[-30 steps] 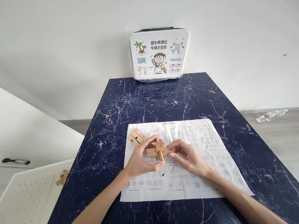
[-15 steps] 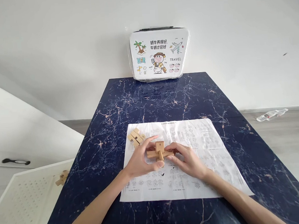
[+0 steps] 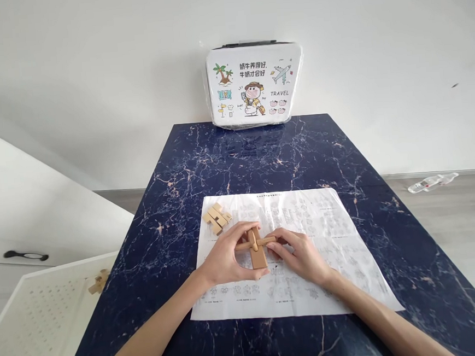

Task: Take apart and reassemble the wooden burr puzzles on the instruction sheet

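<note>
Head view, far left: what is entered?

One white cabinet (image 3: 38,204) with a black handle (image 3: 25,255). Next, one cream perforated basket (image 3: 46,311), a wooden piece (image 3: 98,283) by its upper right corner.

And on the blue marble-patterned table (image 3: 179,166)?

One printed sheet (image 3: 345,241), creased. On its upper left, a cluster of wooden blocks (image 3: 217,219), lying close together.

Left hand (image 3: 223,256)?

Thumb and fingers spread in a wide C, fingertips at the far end of the top block, thumb at its near end.

The item between?

One cross-shaped wooden puzzle (image 3: 258,257), above the middle of the sheet: a broad block, a thin bar across it, a rounded peg at the crossing. Judged light and stiff; smooth faces might slide a little, and the crossing may work loose if twisted. Best held by the block's ends and the bar's tip.

Behind it?

One white TRAVEL case (image 3: 255,86) in clear wrap, upright at the table's far edge.

Right hand (image 3: 303,252)?

Thumb and forefinger nearly together, pinching the bar's right tip; other fingers curled, their contact cannot be told.

Far right?

One clear plastic bottle (image 3: 431,182), on the floor.
</note>
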Demonstrator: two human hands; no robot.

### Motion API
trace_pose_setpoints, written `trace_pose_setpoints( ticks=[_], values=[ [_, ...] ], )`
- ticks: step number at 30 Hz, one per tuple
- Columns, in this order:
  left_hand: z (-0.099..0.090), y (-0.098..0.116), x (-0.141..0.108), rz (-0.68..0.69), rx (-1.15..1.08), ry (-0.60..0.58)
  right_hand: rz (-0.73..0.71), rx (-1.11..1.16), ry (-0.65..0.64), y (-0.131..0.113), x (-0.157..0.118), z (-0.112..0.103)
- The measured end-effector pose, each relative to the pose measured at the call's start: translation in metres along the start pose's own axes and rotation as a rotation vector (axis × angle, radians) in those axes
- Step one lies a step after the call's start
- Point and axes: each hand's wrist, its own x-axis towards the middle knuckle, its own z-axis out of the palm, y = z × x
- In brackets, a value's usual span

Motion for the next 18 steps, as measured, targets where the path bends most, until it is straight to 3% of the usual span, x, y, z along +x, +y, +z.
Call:
trace_pose_setpoints(
  ticks=[6, 18],
  values=[
    [0.000, 0.001, 0.001, -0.029, -0.019, 0.011, -0.033, -0.067, 0.041, 0.000, 0.003, -0.002],
    [-0.003, -0.001, 0.000, -0.059, 0.051, -0.055, -0.118, -0.088, -0.004, 0.003, 0.008, -0.011]
  ],
)
